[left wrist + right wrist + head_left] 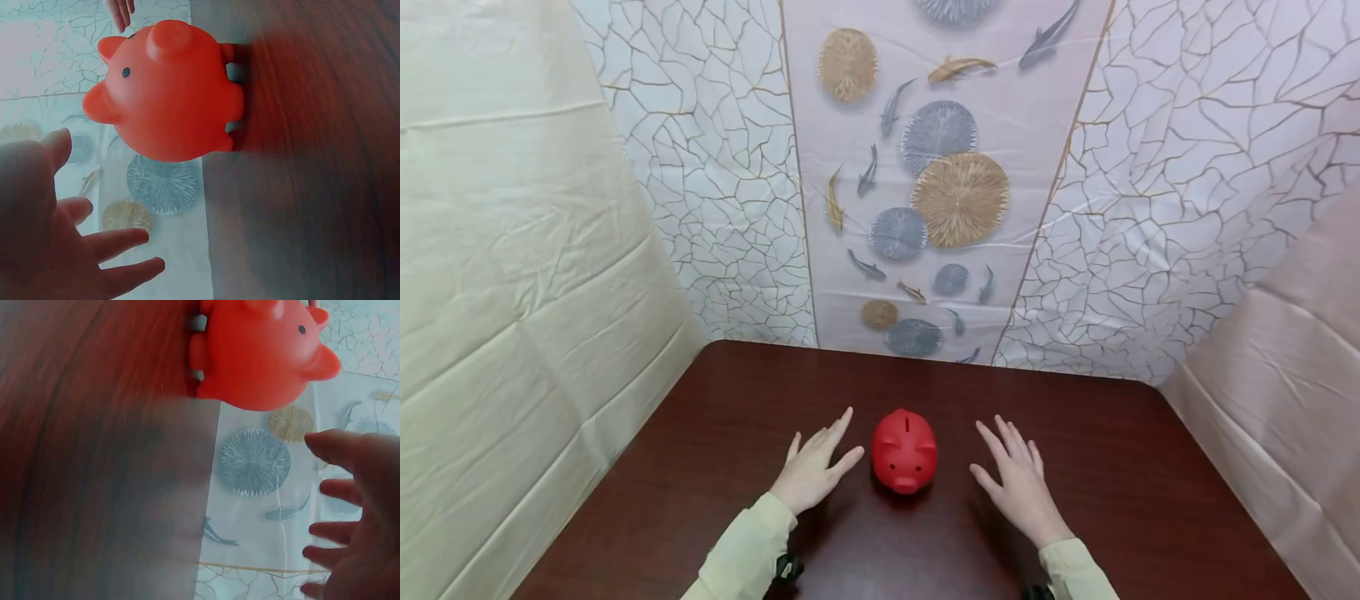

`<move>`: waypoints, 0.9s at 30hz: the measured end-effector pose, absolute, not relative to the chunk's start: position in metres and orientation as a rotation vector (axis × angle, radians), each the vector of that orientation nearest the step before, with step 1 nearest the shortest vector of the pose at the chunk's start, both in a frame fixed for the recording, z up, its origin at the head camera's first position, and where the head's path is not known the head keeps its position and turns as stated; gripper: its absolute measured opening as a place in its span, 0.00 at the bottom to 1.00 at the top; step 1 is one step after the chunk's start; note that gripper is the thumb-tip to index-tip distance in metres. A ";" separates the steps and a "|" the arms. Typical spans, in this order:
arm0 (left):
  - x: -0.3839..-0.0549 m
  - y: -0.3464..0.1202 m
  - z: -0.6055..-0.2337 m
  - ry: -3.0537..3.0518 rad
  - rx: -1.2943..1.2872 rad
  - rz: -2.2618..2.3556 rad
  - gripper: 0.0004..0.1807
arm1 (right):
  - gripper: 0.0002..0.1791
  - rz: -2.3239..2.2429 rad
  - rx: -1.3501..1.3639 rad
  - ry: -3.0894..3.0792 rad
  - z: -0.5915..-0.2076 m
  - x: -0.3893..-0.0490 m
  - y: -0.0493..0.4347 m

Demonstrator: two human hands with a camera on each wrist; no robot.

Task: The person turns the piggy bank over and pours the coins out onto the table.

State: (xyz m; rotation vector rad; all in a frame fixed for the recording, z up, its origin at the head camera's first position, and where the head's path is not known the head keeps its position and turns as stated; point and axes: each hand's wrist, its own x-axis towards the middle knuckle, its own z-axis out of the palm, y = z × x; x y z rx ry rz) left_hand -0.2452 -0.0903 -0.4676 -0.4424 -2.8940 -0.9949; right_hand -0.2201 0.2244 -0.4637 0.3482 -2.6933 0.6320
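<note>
A red piggy bank (904, 454) stands upright on the dark wooden table, its snout toward me and the coin slot on top. My left hand (815, 468) is spread just to its left, fingers extended and apart from it. On the other side, my right hand (1017, 483) hovers with fingers spread, a wider gap between it and the pig. Both wrist views show the piggy bank (169, 94) on its short legs, with the left fingers (119, 244) and the right fingers (334, 531) holding nothing.
The brown table (737, 392) reaches back to a patterned cloth (865, 183) with fish and round leaf shapes. Pale cloth walls (512, 275) rise along the left and right sides. Dark bands (788, 568) sit at the wrists below light sleeves.
</note>
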 end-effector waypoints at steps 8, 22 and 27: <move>-0.259 -0.075 -0.474 -2.811 -0.647 -1.483 0.43 | 0.42 0.861 0.475 -2.768 -0.466 -0.226 0.202; -0.272 -0.056 -0.481 -2.715 -0.710 -1.856 0.41 | 0.55 1.259 0.634 -2.852 -0.478 -0.245 0.175; -0.273 -0.049 -0.480 -2.726 -0.694 -1.801 0.42 | 0.53 1.217 0.534 -2.851 -0.482 -0.243 0.168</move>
